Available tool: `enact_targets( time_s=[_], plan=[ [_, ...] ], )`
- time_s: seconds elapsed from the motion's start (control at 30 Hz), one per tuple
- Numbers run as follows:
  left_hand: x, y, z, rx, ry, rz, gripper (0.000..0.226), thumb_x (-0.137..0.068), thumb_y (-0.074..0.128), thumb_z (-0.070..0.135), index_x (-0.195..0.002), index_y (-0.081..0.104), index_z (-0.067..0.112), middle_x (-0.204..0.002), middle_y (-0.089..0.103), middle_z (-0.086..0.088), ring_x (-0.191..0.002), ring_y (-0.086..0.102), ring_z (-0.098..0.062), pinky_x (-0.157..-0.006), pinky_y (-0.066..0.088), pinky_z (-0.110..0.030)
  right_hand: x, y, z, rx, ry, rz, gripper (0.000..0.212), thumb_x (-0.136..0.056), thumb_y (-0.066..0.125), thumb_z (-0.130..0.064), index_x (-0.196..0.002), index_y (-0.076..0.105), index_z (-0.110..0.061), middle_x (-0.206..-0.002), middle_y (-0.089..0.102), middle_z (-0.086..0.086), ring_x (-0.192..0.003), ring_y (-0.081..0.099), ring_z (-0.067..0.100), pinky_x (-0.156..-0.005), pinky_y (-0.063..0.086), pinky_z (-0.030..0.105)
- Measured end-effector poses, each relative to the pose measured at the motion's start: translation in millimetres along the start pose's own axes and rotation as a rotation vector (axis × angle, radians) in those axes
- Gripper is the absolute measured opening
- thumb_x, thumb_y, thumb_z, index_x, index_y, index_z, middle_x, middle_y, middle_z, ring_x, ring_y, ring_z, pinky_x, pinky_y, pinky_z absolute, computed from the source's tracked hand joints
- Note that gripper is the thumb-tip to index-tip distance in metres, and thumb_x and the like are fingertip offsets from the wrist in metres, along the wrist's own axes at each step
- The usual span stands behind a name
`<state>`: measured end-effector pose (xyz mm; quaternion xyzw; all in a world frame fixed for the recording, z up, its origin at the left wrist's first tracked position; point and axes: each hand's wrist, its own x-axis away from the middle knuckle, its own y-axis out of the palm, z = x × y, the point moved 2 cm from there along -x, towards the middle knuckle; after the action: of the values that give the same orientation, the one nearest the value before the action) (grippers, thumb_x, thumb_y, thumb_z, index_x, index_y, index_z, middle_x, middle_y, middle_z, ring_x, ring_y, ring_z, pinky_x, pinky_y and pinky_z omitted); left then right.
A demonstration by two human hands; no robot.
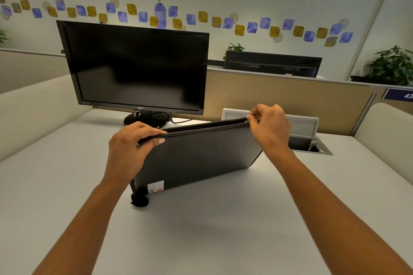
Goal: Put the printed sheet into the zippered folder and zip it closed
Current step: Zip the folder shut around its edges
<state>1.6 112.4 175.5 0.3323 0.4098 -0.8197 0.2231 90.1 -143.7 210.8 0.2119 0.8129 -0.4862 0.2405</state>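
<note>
A dark grey zippered folder (196, 158) stands on its lower edge on the white desk (201, 230), tilted toward me. A small white label sits near its lower left corner. My left hand (131, 147) grips the folder's top edge at its left end, thumb in front and fingers behind. My right hand (269, 127) pinches the metal zipper pull (248, 119) at the right end of the top edge. The zipper along the top looks closed between my hands. No printed sheet is visible.
A black monitor (138, 67) stands behind the folder, its round base (145, 119) just beyond the top edge. An open cable hatch (308, 143) with a raised lid lies at the right. Beige partitions enclose the desk on three sides.
</note>
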Motion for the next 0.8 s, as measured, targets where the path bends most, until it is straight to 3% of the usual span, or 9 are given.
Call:
enact_targets(
  time_s=[0.23,0.47,0.63,0.8],
  plan=[
    [-1,-3,-5,0.026,-0.026,-0.006,0.022,-0.074,0.069,0.003,-0.096,0.07,0.002,-0.091,0.068,-0.016,-0.082,0.054,-0.018,-0.071,0.039,-0.013,-1,3,10,-0.072,0.019,0.048,0.015,-0.087,0.06,-0.025,-0.094,0.066,-0.014,-0.09,0.06,0.013,-0.073,0.044,0.016,-0.063,0.036,0.025],
    [-6,-12,-15,0.028,-0.017,-0.025,0.022,-0.074,0.07,0.005,-0.095,0.071,0.007,-0.089,0.068,-0.01,-0.083,0.056,-0.018,-0.073,0.043,-0.018,7,-1,3,-0.15,-0.006,0.084,0.013,-0.088,0.059,-0.023,-0.09,0.065,-0.012,-0.088,0.07,0.009,-0.073,0.051,0.016,-0.066,0.033,0.024],
    [-12,-20,-28,-0.051,-0.042,-0.031,0.022,-0.074,0.071,0.008,-0.096,0.072,0.01,-0.097,0.069,-0.014,-0.093,0.06,-0.03,-0.081,0.051,-0.047,13,-6,-5,-0.2,-0.028,0.1,0.011,-0.086,0.061,-0.022,-0.089,0.064,-0.012,-0.086,0.071,0.008,-0.071,0.051,0.014,-0.067,0.038,0.025],
    [-29,-27,-39,-0.076,-0.013,-0.112,0.02,-0.075,0.07,0.005,-0.094,0.071,0.009,-0.097,0.069,-0.014,-0.094,0.061,-0.032,-0.084,0.049,-0.05,19,-14,-15,-0.247,-0.018,0.081,0.012,-0.086,0.062,-0.024,-0.088,0.066,-0.013,-0.083,0.07,0.005,-0.069,0.051,0.01,-0.064,0.038,0.022]
  ],
)
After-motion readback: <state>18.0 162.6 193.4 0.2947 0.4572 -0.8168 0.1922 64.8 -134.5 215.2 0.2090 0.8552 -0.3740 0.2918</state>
